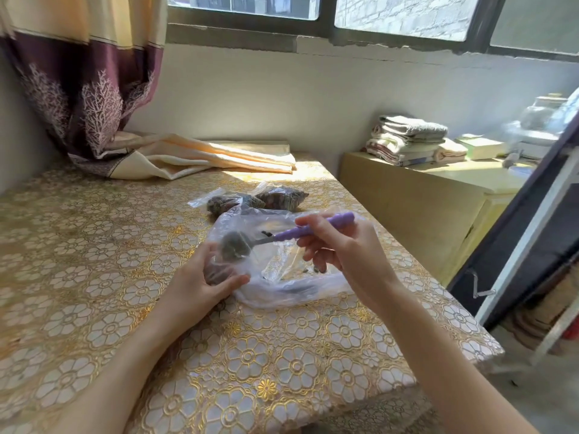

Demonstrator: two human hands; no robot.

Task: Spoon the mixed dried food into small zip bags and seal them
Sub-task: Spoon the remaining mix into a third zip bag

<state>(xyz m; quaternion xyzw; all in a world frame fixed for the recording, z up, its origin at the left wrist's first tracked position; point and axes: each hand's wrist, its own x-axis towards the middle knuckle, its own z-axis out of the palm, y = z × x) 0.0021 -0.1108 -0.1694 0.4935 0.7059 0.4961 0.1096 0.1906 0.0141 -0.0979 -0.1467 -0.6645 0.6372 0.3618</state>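
Gripping a purple-handled spoon loaded with dried food, the right hand reaches over a large clear bag. Left hand curls around a small zip bag on the worktop. Two filled bags lie beyond both hands.

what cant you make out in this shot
Head view only:
- Small bag in the left hand: blurred behind plastic, fill level unclear.
- Spoon bowl: load blurred, pieces unidentifiable.
- Big bag: folds hide what remains.
- Two filled bags: too small to tell if sealed.
- Shelf items at right: blurred, cut by the edge.
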